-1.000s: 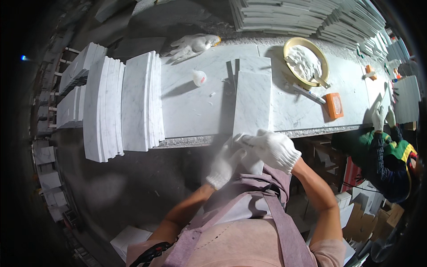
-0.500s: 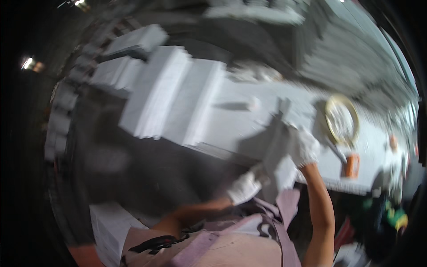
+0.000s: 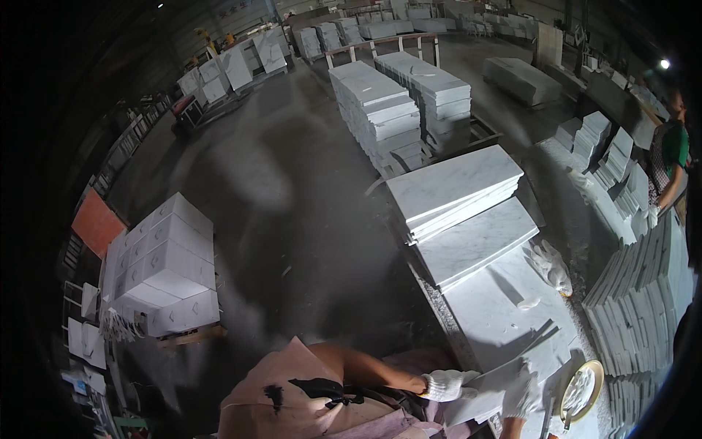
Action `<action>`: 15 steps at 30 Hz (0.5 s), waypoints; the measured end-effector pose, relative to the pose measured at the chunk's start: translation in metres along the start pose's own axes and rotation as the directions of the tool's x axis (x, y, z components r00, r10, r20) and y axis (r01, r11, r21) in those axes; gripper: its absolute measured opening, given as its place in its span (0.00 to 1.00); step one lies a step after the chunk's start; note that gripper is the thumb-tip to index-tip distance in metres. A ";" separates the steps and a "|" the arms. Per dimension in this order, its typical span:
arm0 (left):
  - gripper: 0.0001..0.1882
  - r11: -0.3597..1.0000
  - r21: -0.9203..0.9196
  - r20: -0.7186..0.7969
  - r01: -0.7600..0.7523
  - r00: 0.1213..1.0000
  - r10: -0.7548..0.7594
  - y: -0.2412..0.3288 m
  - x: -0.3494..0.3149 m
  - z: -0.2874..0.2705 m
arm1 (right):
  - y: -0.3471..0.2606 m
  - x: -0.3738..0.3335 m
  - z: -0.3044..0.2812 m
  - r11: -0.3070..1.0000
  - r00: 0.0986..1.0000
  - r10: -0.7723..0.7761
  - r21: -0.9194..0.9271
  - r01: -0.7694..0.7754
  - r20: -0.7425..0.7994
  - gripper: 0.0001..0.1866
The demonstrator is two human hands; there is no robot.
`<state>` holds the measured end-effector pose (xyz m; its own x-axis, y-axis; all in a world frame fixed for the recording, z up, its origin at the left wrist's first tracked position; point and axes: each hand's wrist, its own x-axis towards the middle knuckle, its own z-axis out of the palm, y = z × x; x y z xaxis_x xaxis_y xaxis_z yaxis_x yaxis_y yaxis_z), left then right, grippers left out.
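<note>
My left hand (image 3: pixel 447 385), in a white knitted glove, grips the near left end of a flat pale marble tile (image 3: pixel 488 388). My right hand (image 3: pixel 521 395), gloved too, lies over the tile's middle with its fingers pressed on it; the undersides of the fingers are hidden. The tile is tilted above a marble-topped bench (image 3: pixel 479 307). Right of my right hand stands a round yellow-rimmed dish (image 3: pixel 601 380) holding something white. Further up the bench lie a small white lump (image 3: pixel 528 303) and crumpled white gloves (image 3: pixel 550 267).
Marble slabs (image 3: pixel 479 238) are stacked at the bench's far end, with taller slab stacks (image 3: pixel 373 102) beyond. A row of upright tiles (image 3: pixel 636 307) stands at right. White boxes (image 3: pixel 172 256) sit on a pallet at left. A co-worker (image 3: pixel 669 157) stands at far right.
My view has swung left and up, so the bench now appears lower right and the wide floor shows. Both hands still hold the tile. The picture is sharper.
</note>
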<state>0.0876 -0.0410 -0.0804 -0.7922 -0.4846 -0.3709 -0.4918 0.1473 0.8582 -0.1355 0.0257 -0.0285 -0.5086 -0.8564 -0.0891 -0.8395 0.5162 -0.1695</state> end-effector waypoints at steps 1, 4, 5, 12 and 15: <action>0.36 1.000 0.014 0.015 0.021 1.000 -0.021 0.000 0.000 0.000 | -0.001 0.011 -0.006 0.998 0.999 0.034 -0.050 -0.032 0.035 0.18; 0.38 1.000 0.005 0.024 0.028 0.999 -0.028 0.003 -0.004 -0.002 | -0.005 0.037 -0.022 0.988 0.999 0.046 -0.148 -0.045 0.003 0.18; 0.40 1.000 0.009 0.028 0.028 0.999 -0.028 0.005 -0.007 -0.004 | -0.008 0.044 -0.025 0.988 0.999 0.019 -0.151 -0.025 -0.044 0.18; 0.42 0.998 -0.058 0.025 0.030 0.999 -0.028 0.019 -0.024 -0.014 | -0.027 0.047 -0.029 0.983 0.982 -0.078 -0.176 0.047 -0.172 0.17; 0.41 0.998 -0.059 0.009 0.023 1.000 -0.023 0.015 -0.020 -0.006 | -0.025 0.044 -0.028 0.982 0.977 -0.099 -0.176 0.065 -0.188 0.17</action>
<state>0.0981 -0.0341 -0.0577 -0.7842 -0.4796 -0.3937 -0.4879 0.0846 0.8688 -0.1424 -0.0243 -0.0003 -0.4502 -0.8856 0.1142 -0.8914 0.4531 0.0002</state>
